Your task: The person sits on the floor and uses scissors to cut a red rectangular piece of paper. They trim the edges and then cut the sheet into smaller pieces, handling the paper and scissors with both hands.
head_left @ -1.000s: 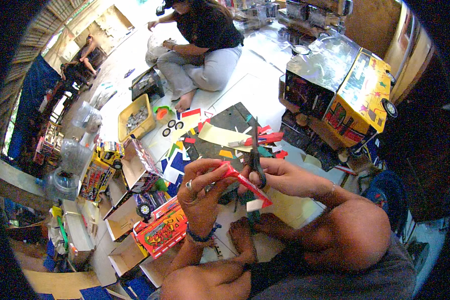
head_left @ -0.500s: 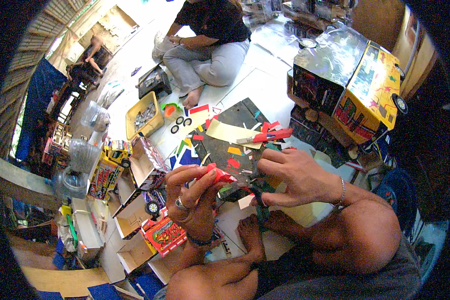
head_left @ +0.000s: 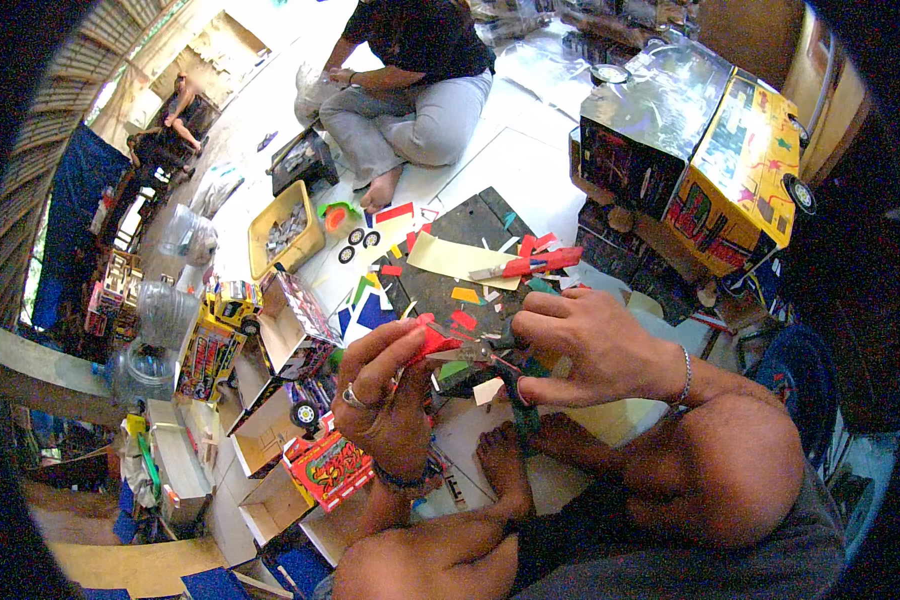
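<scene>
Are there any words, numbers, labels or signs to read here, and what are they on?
I won't copy wording, but lettering shows here:
Big yellow toy truck: bold red lettering.
Small yellow toy truck: side lettering, too blurred to read surely.
Red toy panel: stylised lettering, hard to make out.
Red piece in the left hand: none that I can make out.

A yellow tub holds grey pieces. Just beyond it is a dark box; near its right, black toy wheels; to its left, clear plastic containers; well to its right, a yellow toy truck.
</scene>
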Motion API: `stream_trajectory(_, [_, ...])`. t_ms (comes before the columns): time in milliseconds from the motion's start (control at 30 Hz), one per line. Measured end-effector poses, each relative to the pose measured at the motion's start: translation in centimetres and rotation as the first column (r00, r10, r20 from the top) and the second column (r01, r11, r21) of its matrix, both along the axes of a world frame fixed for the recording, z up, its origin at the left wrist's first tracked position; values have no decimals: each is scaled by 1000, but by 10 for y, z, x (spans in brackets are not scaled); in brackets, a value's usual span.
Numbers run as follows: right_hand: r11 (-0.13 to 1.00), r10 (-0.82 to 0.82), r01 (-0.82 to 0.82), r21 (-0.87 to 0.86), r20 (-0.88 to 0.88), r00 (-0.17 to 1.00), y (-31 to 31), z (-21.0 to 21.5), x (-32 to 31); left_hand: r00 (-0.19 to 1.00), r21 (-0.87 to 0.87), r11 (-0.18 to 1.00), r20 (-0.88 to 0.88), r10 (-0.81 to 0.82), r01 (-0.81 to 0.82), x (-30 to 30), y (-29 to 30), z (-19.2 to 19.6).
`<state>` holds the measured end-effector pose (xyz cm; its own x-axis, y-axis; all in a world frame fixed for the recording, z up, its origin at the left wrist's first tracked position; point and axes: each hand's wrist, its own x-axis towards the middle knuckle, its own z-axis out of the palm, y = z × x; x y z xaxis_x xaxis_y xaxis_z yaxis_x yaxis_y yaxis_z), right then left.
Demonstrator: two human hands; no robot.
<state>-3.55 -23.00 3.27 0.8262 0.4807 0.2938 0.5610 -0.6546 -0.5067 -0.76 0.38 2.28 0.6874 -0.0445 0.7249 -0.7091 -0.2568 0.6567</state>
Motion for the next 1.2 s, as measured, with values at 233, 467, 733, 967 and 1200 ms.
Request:
stream_trajectory(233, [1000, -23, 23, 13, 0, 1000, 2, 0, 0, 997, 115, 993, 77, 27, -36, 0, 2, 5])
stream_trajectory(467, [999, -22, 22, 39, -22, 1000, 2, 0, 0, 999, 33, 999, 30, 22, -23, -1, 1, 2])
stream_trajectory(733, [998, -42, 41, 55, 13, 999, 1, 1, 0, 1000, -22, 1000, -14, 15, -16, 1, -2, -4])
stream_trajectory(967, [998, -44, 45, 43, -18, 999, 0, 2, -1, 998, 51, 997, 28, 51, -52, 1, -1, -2])
stream_trajectory(1200, [998, -45, 47, 36, -38, 998, 1, -1, 0, 998, -70, 997, -48, 31, -34, 2, -4, -8])
